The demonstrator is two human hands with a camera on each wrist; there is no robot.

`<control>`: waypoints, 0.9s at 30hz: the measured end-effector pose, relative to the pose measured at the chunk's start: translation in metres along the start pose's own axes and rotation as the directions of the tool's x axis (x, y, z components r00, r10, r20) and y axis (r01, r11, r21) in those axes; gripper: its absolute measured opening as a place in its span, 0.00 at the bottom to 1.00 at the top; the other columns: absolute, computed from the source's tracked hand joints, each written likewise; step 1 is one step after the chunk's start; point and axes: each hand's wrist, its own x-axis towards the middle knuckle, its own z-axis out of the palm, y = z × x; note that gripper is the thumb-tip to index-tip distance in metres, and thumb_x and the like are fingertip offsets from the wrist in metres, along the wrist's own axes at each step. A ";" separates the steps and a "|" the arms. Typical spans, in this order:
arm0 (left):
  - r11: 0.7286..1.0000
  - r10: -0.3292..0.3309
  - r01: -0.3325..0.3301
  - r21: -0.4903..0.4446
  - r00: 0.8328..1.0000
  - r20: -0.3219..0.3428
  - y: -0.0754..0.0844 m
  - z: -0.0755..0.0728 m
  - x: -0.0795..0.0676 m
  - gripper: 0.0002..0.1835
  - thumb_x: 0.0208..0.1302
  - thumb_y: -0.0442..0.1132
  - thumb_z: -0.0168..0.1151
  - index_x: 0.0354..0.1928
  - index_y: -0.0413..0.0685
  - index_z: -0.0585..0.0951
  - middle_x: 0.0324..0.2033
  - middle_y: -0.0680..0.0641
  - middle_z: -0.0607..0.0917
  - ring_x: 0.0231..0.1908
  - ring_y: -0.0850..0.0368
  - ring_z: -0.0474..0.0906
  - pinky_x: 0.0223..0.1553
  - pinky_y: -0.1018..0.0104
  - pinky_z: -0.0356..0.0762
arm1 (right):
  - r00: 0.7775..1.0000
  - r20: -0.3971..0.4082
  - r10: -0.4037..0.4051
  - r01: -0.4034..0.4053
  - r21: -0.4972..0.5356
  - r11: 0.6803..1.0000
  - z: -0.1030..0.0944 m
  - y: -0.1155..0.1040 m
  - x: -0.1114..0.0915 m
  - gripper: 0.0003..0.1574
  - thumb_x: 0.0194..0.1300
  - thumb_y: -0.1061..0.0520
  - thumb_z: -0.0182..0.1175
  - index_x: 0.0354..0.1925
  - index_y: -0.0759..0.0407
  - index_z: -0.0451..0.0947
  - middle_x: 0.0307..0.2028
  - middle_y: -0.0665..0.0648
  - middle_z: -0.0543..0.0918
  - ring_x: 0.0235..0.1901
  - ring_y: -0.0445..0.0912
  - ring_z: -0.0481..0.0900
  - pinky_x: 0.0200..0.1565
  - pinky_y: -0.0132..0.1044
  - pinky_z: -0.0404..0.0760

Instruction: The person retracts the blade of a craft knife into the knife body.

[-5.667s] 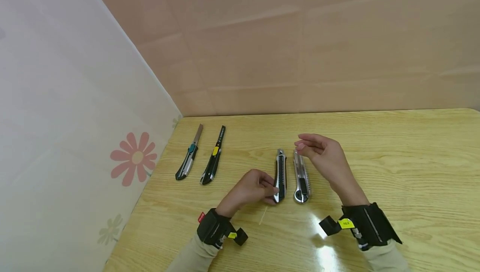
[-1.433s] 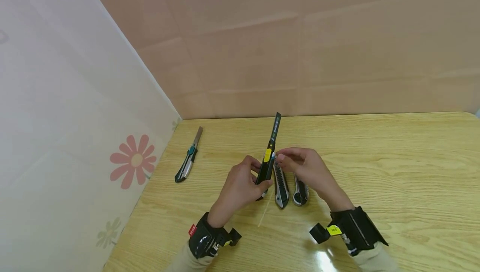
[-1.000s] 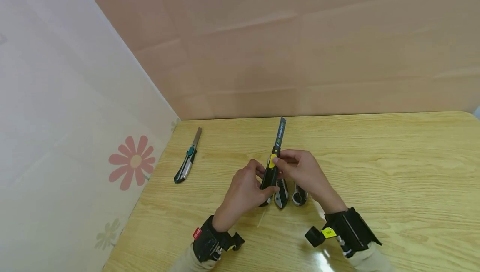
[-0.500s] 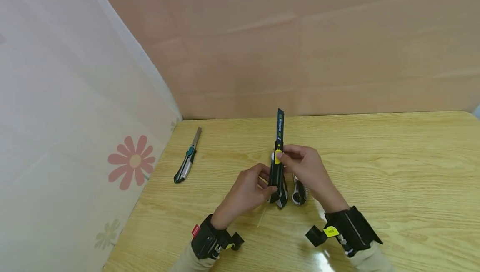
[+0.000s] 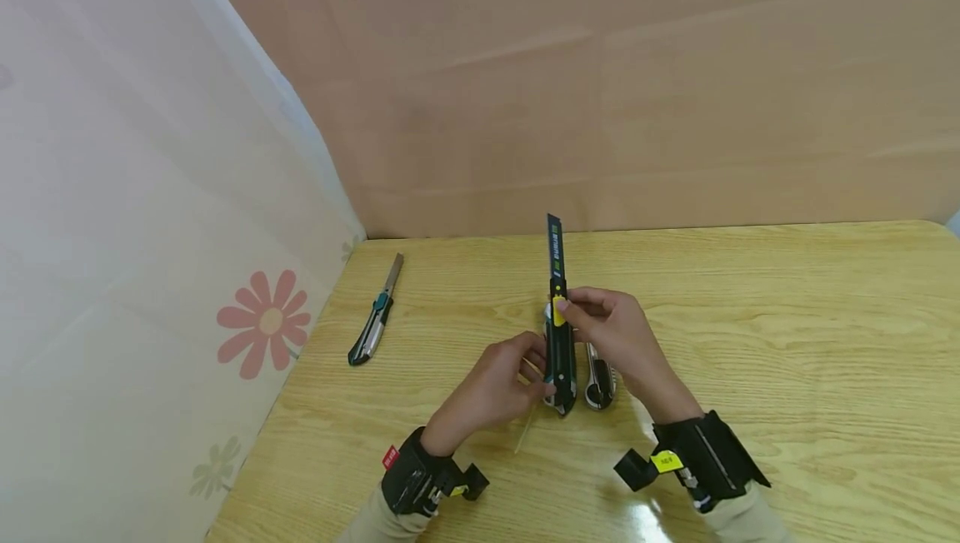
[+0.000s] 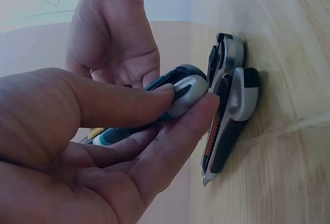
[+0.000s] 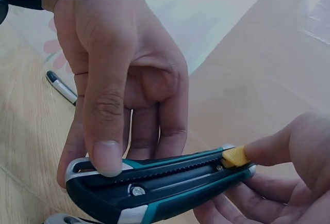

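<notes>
A black box cutter with teal trim (image 5: 557, 351) is held above the table, its long dark blade (image 5: 556, 247) extended and pointing away. My left hand (image 5: 498, 385) pinches the rear end of its handle between thumb and fingers. With the thumb on the yellow slider (image 7: 235, 156), my right hand (image 5: 618, 339) grips the front part, fingers curled behind it. Beneath lies a silver-and-black box cutter (image 6: 229, 121), mostly covered in the head view. Just right of it, partly behind my right hand, rests another silver box cutter (image 5: 600, 385) with a round end.
A box cutter with a teal slider (image 5: 372, 322) and bare blade lies at the table's left. A white flowered sheet (image 5: 135, 276) hangs along the left side; a beige sheet (image 5: 480, 93) stands behind the wooden table (image 5: 787, 376).
The yellow-slider box cutter, on the table at left in the oldest frame, is now in both hands. My right thumb has moved onto its slider. Its tip has swung slightly left.
</notes>
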 end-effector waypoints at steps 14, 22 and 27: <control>0.999 -0.016 0.017 -0.043 1.000 0.019 0.004 -0.002 0.000 0.17 0.62 0.24 0.70 0.50 0.42 0.79 0.40 0.49 0.83 0.37 0.64 0.84 0.38 0.71 0.83 | 0.998 0.053 -0.042 0.041 0.027 0.999 0.004 -0.001 0.000 0.24 0.77 0.49 0.61 0.54 0.69 0.83 0.45 0.63 0.89 0.45 0.47 0.87 0.47 0.37 0.84; 0.999 -0.021 0.022 -0.047 0.999 0.025 0.006 -0.003 -0.001 0.17 0.62 0.23 0.70 0.50 0.41 0.79 0.40 0.49 0.83 0.36 0.64 0.84 0.38 0.71 0.83 | 0.996 0.059 -0.061 0.059 0.039 0.998 0.004 -0.001 0.002 0.23 0.76 0.50 0.62 0.52 0.70 0.83 0.43 0.65 0.89 0.44 0.46 0.87 0.46 0.37 0.85; 0.998 -0.036 0.038 -0.057 0.999 0.026 0.005 -0.005 0.000 0.17 0.61 0.23 0.70 0.51 0.41 0.79 0.40 0.49 0.83 0.36 0.63 0.83 0.38 0.71 0.83 | 0.996 0.058 -0.065 0.062 0.054 0.997 0.005 -0.002 0.001 0.21 0.75 0.52 0.62 0.51 0.71 0.83 0.43 0.64 0.89 0.44 0.46 0.87 0.46 0.37 0.86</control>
